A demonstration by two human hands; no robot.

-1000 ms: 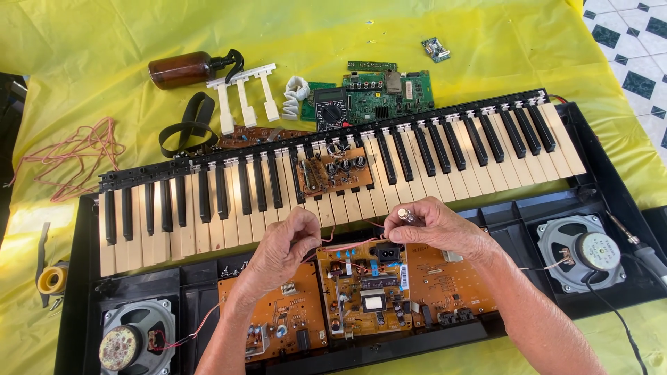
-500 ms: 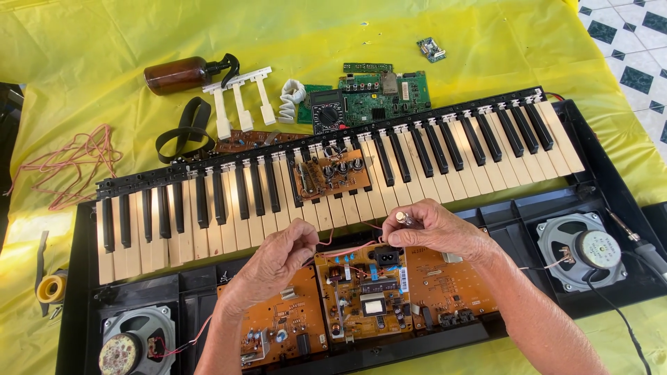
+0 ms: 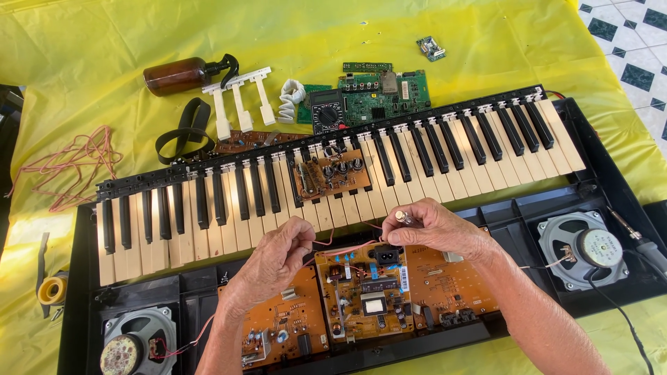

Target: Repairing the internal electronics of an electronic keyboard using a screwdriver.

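Observation:
An opened electronic keyboard (image 3: 445, 156) lies on a yellow cloth. My left hand (image 3: 274, 260) pinches a thin pink wire (image 3: 347, 248) above the brown circuit boards (image 3: 368, 295) in the black case. My right hand (image 3: 431, 226) holds a small silver metal part (image 3: 401, 218) at the other end of that wire, over the middle board. A small brown board with knobs (image 3: 331, 175) rests on the white keys just beyond my hands.
Speakers sit at the case's left (image 3: 135, 340) and right (image 3: 583, 250) ends. Behind the keys lie a brown bottle (image 3: 177, 75), loose white keys (image 3: 240, 104), a black strap (image 3: 184, 132), a green circuit board (image 3: 379, 94), tangled pink wire (image 3: 69, 163). A tape roll (image 3: 52, 289) lies left.
The view has shifted slightly. My hands stay over the middle board, with the left hand drawn a little toward the right hand along the wire.

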